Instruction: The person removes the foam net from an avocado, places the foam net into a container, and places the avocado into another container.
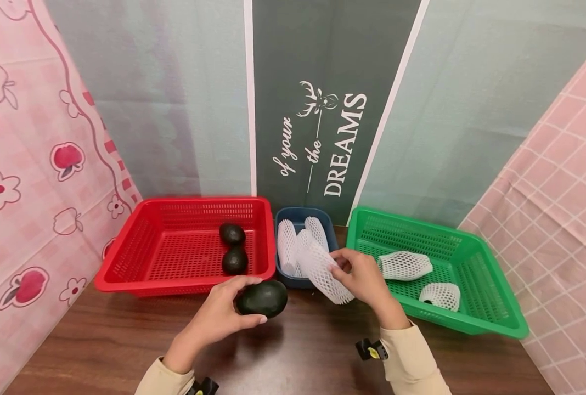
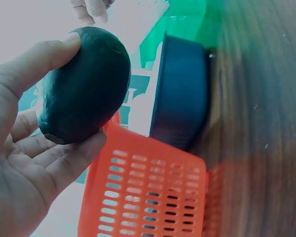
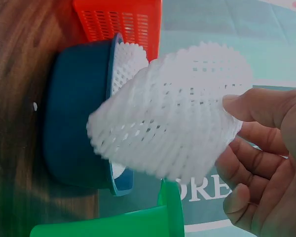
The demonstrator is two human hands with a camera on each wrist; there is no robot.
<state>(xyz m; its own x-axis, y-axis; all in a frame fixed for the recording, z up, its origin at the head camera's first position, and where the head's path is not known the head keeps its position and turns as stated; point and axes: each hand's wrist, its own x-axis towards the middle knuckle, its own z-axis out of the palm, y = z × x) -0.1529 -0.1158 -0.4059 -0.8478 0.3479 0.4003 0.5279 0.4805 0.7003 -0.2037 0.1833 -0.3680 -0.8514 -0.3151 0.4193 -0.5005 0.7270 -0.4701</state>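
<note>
My left hand [image 1: 224, 310] holds a dark green avocado [image 1: 261, 299] between thumb and fingers, above the table just in front of the red basket. The left wrist view shows the same avocado [image 2: 86, 86] gripped at its sides. A white foam net sleeve [image 1: 325, 274] is pinched in my right hand [image 1: 362, 274], over the front edge of the blue bin [image 1: 285, 278]. Seen from the right wrist, that foam sleeve [image 3: 172, 113] hangs with nothing visible inside. Several more foam sleeves [image 1: 287, 244] lie in the blue bin.
At the left, the red basket [image 1: 174, 282] contains two avocados [image 1: 234, 260]. On the right stands a green basket [image 1: 490, 323] with two net-covered pieces [image 1: 405, 266]. The wooden table [image 1: 313, 351] extends in front; printed cloths [image 1: 174, 99] hang behind and at both sides.
</note>
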